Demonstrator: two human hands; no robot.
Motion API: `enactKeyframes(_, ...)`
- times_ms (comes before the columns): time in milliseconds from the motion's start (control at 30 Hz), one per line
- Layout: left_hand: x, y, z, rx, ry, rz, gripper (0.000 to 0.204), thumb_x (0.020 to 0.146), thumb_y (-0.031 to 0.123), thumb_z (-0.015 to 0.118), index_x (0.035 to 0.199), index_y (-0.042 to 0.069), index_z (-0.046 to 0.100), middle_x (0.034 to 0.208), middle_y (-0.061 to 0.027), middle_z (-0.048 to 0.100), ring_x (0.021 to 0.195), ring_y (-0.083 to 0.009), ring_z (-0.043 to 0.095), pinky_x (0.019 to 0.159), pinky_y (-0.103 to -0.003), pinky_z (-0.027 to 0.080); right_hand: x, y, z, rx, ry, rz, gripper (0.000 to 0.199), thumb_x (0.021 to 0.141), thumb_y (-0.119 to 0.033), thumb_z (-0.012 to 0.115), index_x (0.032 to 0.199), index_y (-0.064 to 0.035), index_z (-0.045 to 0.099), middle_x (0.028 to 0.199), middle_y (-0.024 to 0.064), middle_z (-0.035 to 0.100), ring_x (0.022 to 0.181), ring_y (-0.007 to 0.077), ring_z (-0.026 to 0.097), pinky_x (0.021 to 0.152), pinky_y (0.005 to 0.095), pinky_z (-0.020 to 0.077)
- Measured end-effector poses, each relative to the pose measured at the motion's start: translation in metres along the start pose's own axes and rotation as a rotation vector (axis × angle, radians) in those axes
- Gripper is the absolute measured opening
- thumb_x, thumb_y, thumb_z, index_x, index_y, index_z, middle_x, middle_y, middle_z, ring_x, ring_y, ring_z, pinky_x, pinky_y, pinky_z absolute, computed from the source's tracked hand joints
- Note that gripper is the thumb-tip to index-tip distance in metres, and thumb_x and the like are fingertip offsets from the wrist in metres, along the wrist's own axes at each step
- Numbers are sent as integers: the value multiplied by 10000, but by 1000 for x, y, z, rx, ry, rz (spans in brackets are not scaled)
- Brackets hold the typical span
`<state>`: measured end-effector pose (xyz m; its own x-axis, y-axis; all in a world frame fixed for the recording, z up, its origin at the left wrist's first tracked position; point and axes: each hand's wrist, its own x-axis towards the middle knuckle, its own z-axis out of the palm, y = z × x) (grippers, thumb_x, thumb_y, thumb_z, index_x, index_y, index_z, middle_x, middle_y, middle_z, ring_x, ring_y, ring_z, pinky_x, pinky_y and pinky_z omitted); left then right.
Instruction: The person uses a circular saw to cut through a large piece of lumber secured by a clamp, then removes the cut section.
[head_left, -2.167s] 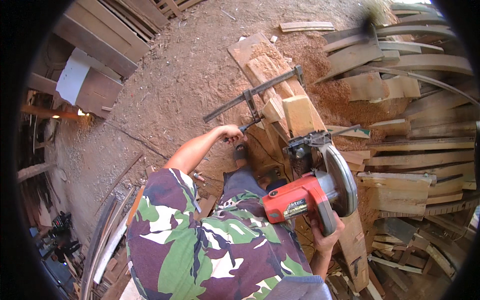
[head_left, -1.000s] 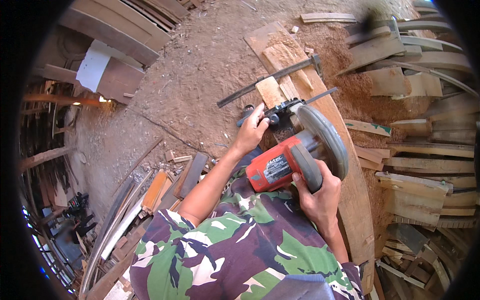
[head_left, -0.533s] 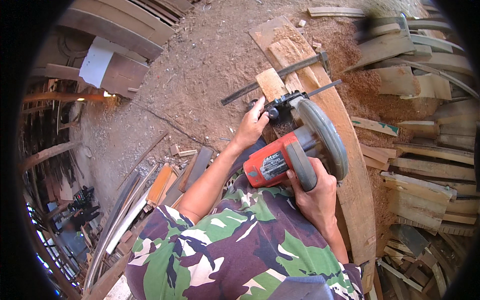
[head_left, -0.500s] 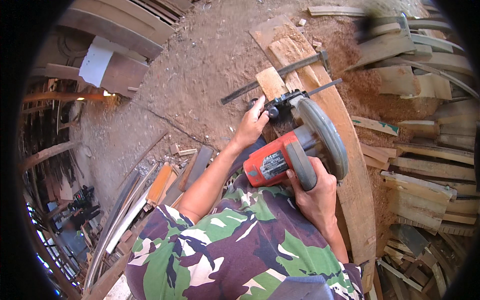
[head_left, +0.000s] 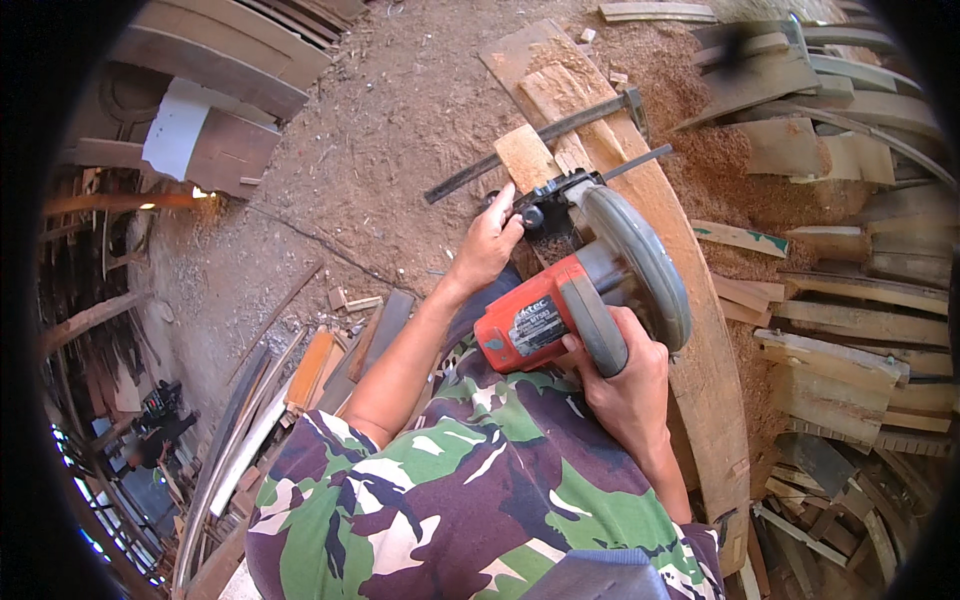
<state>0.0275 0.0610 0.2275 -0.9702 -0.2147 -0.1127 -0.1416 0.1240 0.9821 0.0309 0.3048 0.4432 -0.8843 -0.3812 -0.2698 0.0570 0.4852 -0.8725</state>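
Note:
My right hand (head_left: 632,385) wraps round the grey rear handle of a red circular saw (head_left: 535,325) with a rounded grey blade guard. Beside a black knob at the front of the saw's base, my left hand (head_left: 485,245) is closed at the base edge; its fingertips are partly hidden. A short pale wooden block (head_left: 525,158) sticks out ahead of the base, close to my left index finger. Under the saw lies a long curved wooden board (head_left: 690,290), and a dark bar clamp (head_left: 570,125) crosses the block and the board's far part. The blade is hidden.
Sawdust (head_left: 715,180) covers the ground right of the board. Stacked curved planks (head_left: 860,320) fill the right side. Wood offcuts (head_left: 315,370) lie at the left by my arm. Large panels (head_left: 215,60) stand at the far left, and a person (head_left: 150,455) is at the lower left.
The whole scene has shifted slightly left and up in the picture. Both hands keep nearly the same hold on the saw, and the saw stays at about the same place on the wood.

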Motion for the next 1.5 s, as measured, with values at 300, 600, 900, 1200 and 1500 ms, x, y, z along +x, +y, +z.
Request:
enactKeyframes(300, 0, 27, -6, -8, -78, -130, 646, 1080, 93, 527, 1652, -87, 287, 1340, -83, 635, 1090, -131, 581, 970, -289, 497, 0, 2, -3, -5, -57, 46, 270, 893, -122, 858, 1087, -9, 708, 874, 200, 753, 809, 365, 777, 713, 387, 573)
enactKeyframes(600, 2, 46, -10, -90, -134, -305, 645, 1120, 81, 481, 1682, -79, 209, 1523, -117, 544, 1244, -128, 574, 1006, -266, 489, 2, 10, -2, 11, -48, 5, 305, 875, -100, 845, 1138, -36, 704, 916, 227, 749, 860, 407, 760, 715, 420, 587)
enactKeyframes(900, 14, 51, -27, -15, -161, -358, 659, 1141, 150, 509, 1692, -58, 214, 1368, -43, 607, 969, -72, 567, 782, -227, 483, 11, 10, -1, 2, -87, -31, 450, 759, -25, 764, 1195, -54, 659, 906, 216, 750, 821, 432, 739, 706, 508, 586)
enactKeyframes(1200, 22, 53, -31, -27, -184, -336, 649, 1136, 194, 522, 1681, -42, 263, 1019, 10, 615, 790, -59, 521, 668, -233, 451, 18, 10, 0, 17, -72, -72, 395, 742, -31, 755, 1118, -24, 635, 844, 218, 729, 788, 444, 729, 687, 528, 580)
enactKeyframes(1500, 24, 58, -32, 24, -168, -326, 626, 1142, 279, 533, 1664, -4, 335, 1090, 17, 654, 803, -36, 524, 680, -217, 459, 23, 7, 2, -3, -80, -61, 312, 742, -32, 736, 1026, -23, 605, 797, 205, 700, 735, 447, 713, 664, 540, 574)
